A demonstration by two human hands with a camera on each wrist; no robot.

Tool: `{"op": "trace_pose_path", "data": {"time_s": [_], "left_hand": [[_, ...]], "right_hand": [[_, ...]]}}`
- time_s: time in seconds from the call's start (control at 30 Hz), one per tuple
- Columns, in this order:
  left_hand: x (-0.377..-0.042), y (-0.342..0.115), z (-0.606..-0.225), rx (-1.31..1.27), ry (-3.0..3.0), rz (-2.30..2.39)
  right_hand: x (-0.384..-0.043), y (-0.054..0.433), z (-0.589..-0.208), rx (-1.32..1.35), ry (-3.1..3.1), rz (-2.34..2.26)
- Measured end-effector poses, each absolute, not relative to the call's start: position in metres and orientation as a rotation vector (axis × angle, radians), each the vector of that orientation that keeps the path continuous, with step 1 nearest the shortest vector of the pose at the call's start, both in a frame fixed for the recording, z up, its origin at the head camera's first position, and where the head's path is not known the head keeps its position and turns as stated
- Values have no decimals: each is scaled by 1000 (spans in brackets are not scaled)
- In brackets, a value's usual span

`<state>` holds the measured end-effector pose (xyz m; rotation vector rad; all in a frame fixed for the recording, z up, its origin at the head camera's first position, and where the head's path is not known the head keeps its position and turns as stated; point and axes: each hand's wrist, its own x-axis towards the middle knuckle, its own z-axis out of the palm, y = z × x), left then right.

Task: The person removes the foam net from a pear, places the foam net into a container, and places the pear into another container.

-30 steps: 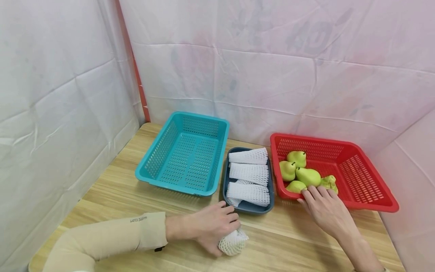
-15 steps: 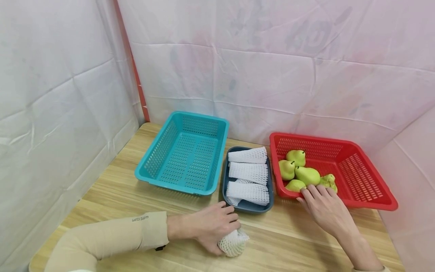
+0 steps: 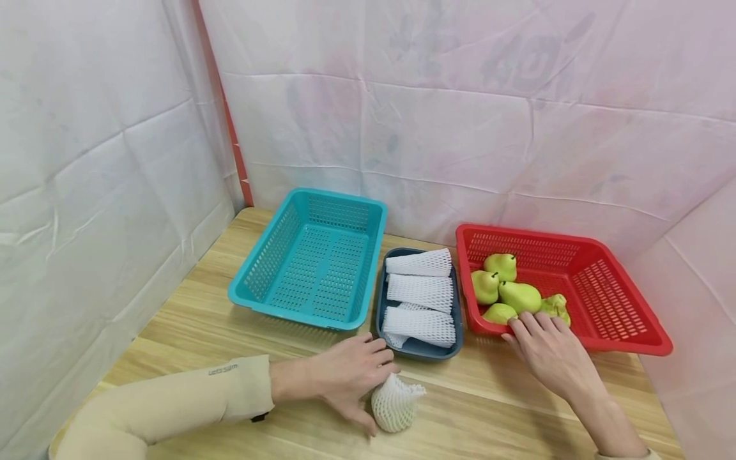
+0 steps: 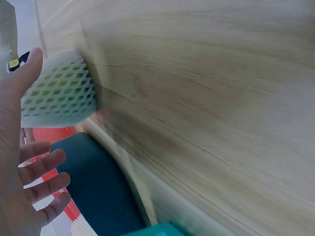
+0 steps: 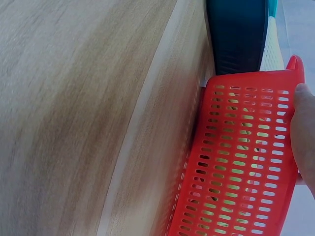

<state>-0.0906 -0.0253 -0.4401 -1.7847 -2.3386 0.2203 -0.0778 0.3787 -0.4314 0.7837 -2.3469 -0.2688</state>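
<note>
A pear in a white foam net (image 3: 395, 404) sits on the table in front of the dark blue tray (image 3: 425, 352). My left hand (image 3: 351, 378) is just left of it, fingers spread and thumb apart. The left wrist view shows a gap between the palm and the netted pear (image 4: 61, 91), with green showing through the mesh. My right hand (image 3: 554, 354) grips the near rim of the red basket (image 3: 621, 346), its fingers hooked over the edge beside the green pears (image 3: 520, 297). In the right wrist view the thumb lies along the outside of the basket (image 5: 236, 157).
Several white foam nets (image 3: 420, 292) lie flat in the tray. A teal basket (image 3: 307, 319) stands at the back left with nothing in it. Hanging white cloth (image 3: 368, 128) encloses the wooden table (image 3: 460, 409) at the back and sides.
My left hand has let go of the netted pear and drawn slightly back to the left. The netted pear stays on the table. My right hand has not moved.
</note>
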Motion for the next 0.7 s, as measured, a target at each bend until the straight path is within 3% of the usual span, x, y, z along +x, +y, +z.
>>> {"op": "trace_pose_path", "data": {"time_s": [0.7], "left_hand": [[-115, -76, -406, -1626, -2036, 200]], "right_hand": [[-78, 379, -431, 783, -2345, -272]]}}
